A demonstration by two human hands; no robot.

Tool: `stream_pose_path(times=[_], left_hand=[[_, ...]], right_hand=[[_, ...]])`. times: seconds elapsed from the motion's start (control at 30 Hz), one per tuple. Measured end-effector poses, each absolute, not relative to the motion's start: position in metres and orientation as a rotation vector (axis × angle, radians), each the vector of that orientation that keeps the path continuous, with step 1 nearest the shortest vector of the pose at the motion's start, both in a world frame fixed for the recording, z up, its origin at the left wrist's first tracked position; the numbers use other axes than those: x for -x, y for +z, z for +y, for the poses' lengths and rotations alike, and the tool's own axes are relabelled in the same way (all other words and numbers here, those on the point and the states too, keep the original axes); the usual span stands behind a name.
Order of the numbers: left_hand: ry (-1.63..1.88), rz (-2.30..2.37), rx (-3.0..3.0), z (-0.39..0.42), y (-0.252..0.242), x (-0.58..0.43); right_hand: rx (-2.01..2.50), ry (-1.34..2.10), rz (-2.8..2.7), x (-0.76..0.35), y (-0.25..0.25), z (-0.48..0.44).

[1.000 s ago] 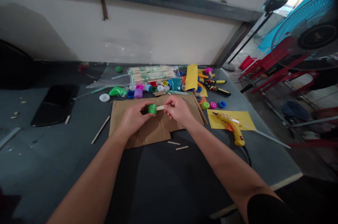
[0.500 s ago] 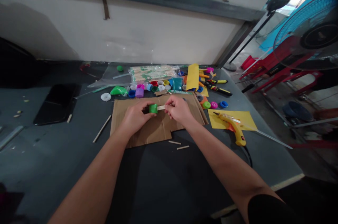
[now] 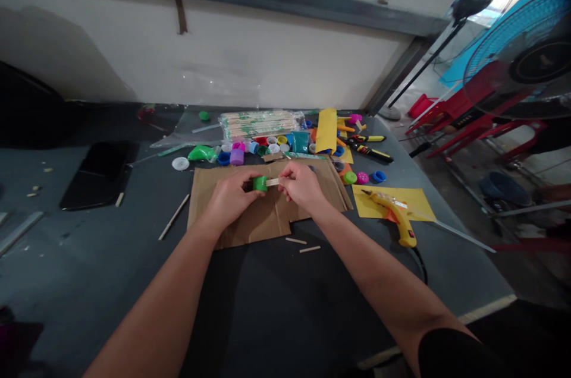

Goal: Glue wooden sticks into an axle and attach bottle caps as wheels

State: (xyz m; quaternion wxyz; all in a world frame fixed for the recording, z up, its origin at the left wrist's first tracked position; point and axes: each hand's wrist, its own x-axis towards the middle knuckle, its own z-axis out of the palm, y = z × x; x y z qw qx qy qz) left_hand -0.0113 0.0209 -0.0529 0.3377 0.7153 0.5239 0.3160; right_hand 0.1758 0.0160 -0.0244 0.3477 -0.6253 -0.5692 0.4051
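My left hand (image 3: pixel 232 194) pinches a green bottle cap (image 3: pixel 259 183) between thumb and fingers, above a sheet of brown cardboard (image 3: pixel 250 226). From the right, my right hand (image 3: pixel 300 185) grips short pale wooden sticks (image 3: pixel 273 182), closed around their outer end. The sticks' other end meets the cap's right side; whether they are fixed to it I cannot tell. Two short stick pieces (image 3: pixel 296 241) lie just in front of the cardboard, and a longer stick (image 3: pixel 173 217) rests to its left.
Behind the cardboard are many coloured caps (image 3: pixel 237 156) and a plastic-wrapped bundle of chopsticks (image 3: pixel 263 123). At right, a yellow glue gun (image 3: pixel 404 226) lies on yellow paper (image 3: pixel 422 202), with pliers (image 3: pixel 370 149) farther back. A black phone (image 3: pixel 95 176) lies left.
The view has shifted very slightly. Both hands keep the same hold on the green cap and the sticks.
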Motion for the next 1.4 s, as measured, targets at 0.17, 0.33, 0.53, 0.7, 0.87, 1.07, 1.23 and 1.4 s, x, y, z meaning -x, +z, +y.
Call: stream_pose_path(times=[0.17,0.33,0.53,0.7,0.87,1.07,1.23,1.4], left_hand=[[0.811,1.376,-1.855,0.022,-0.053,0.010],[0.820,1.389,-1.851,0.022,-0.054,0.010],[0.799,1.421,-1.886,0.022,-0.051,0.009],[0.815,1.423,-1.901,0.022,-0.050,0.009],[0.818,1.429,-1.903,0.022,-0.049,0.009],[0.829,1.380,-1.869,0.023,-0.054,0.010],[0.836,1.330,-1.866,0.025,-0.060,0.013],[0.855,1.310,-1.948,0.024,-0.055,0.012]], right_hand=[[1.643,1.047,-1.492,-0.175,-0.026,0.017],[1.682,1.007,-1.533,-0.175,-0.026,0.017],[1.703,0.990,-1.550,-0.174,-0.025,0.016],[1.693,0.899,-1.612,-0.174,-0.025,0.017],[1.721,0.991,-1.560,-0.173,-0.026,0.018],[1.690,0.855,-1.656,-0.173,-0.024,0.015],[1.616,1.050,-1.552,-0.176,-0.026,0.015],[1.584,1.097,-1.527,-0.180,-0.021,0.015]])
